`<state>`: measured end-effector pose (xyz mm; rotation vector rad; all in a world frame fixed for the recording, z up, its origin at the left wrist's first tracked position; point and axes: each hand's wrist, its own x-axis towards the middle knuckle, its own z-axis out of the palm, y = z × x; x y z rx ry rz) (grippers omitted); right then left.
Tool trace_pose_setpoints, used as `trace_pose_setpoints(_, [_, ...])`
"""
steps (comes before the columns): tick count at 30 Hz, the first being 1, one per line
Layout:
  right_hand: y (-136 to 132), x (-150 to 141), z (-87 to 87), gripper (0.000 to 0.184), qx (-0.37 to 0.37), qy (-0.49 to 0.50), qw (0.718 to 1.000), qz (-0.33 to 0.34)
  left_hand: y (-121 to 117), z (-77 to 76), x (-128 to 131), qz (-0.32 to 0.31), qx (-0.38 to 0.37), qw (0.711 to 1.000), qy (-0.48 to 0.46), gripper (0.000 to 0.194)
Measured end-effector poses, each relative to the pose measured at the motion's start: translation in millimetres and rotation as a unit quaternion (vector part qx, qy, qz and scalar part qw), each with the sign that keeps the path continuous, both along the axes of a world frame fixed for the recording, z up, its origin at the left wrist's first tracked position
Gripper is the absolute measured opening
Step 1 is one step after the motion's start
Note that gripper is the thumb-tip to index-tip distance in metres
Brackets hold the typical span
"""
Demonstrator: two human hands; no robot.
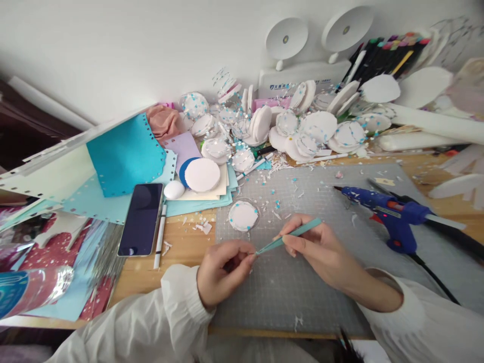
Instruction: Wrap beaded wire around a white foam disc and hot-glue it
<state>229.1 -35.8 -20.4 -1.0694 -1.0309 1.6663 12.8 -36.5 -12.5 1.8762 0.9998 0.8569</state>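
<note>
My right hand [315, 247] grips a thin teal tool [291, 235], like tweezers, whose tip points left and down over the grey cutting mat [302, 297]. My left hand [223, 269] is curled in a pinch right at that tip; what its fingers hold is too small to make out. Just beyond both hands a white foam disc with blue specks [243, 216] lies on the mat's far left corner.
A blue glue gun [389, 214] lies on the mat at right, cable trailing toward me. A phone [141, 218] and white pen [160, 237] lie left. Several decorated white discs [302, 131], paper scraps, teal sheets [124, 156] and markers [389, 50] crowd the back.
</note>
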Motion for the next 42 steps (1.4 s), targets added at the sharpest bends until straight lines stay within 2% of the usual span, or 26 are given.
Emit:
trace_pose_setpoints(11, [-0.5,-0.6,0.5,0.011,0.003,-0.016,1.0,0.003,1.5,-1.5,1.1,-0.003,-0.001,1.0,-0.004,0.01])
trace_pose_setpoints(15, [0.4,0.3,0.7,0.013,0.004,-0.017,1.0,-0.02,0.6,-2.2,-0.4,-0.003,-0.024,1.0,-0.011,0.011])
trace_pose_setpoints(17, [0.9,0.7,3.3,0.013,0.034,-0.045,0.998,-0.041,0.2,-0.2,-1.5,-0.013,-0.045,0.999,-0.017,0.016])
trace_pose_setpoints(19, [-0.4,0.8,8.6,0.01,0.099,-0.111,0.986,-0.078,-0.4,2.7,-2.3,-0.039,-0.08,0.995,-0.035,0.026])
trace_pose_setpoints(21, [-4.4,0.0,15.9,0.005,0.21,-0.197,0.951,-0.115,-1.3,4.4,-2.4,-0.067,-0.141,0.985,-0.071,0.037])
trace_pose_setpoints(22, [-7.5,-0.9,19.9,0.01,0.283,-0.237,0.921,-0.122,-1.9,4.4,-2.1,-0.082,-0.181,0.976,-0.09,0.042])
trace_pose_setpoints(23, [-11.0,-2.3,23.7,0.016,0.363,-0.272,0.884,-0.117,-2.6,3.8,-1.6,-0.097,-0.222,0.964,-0.107,0.046])
trace_pose_setpoints(26, [-22.5,-10.2,32.2,0.025,0.567,-0.353,0.743,-0.049,-4.6,-0.2,0.2,-0.12,-0.304,0.932,-0.156,0.057])
trace_pose_setpoints(28, [-29.4,-19.3,33.5,0.021,0.636,-0.39,0.665,-0.016,-6.0,-2.8,1.0,-0.114,-0.323,0.923,-0.176,0.062])
trace_pose_setpoints(29, [-32.3,-24.6,32.7,0.02,0.655,-0.404,0.639,-0.012,-6.7,-3.8,1.1,-0.107,-0.332,0.919,-0.181,0.062])
trace_pose_setpoints(31, [-36.8,-35.5,29.1,0.021,0.671,-0.422,0.61,-0.019,-8.0,-5.3,1.0,-0.084,-0.355,0.912,-0.187,0.058])
trace_pose_setpoints(33, [-40.3,-44.2,24.6,0.021,0.661,-0.437,0.609,-0.035,-9.2,-6.9,0.6,-0.053,-0.373,0.906,-0.195,0.053])
trace_pose_setpoints(35, [-44.1,-47.9,21.2,0.022,0.631,-0.445,0.634,-0.041,-9.8,-8.2,0.1,-0.033,-0.371,0.906,-0.201,0.053])
trace_pose_setpoints(38, [-52.2,-38.3,17.9,0.028,0.588,-0.448,0.672,-0.049,-8.5,-8.5,-1.6,-0.041,-0.349,0.917,-0.19,0.054])
trace_pose_setpoints(40, [-58.1,-20.2,14.6,0.032,0.54,-0.481,0.681,-0.115,-6.1,-8.0,-3.6,-0.041,-0.332,0.926,-0.176,0.054])
trace_pose_setpoints(42, [-61.6,5.8,9.1,0.029,0.433,-0.532,0.677,-0.266,-3.5,-8.1,-5.6,-0.031,-0.317,0.933,-0.165,0.054])
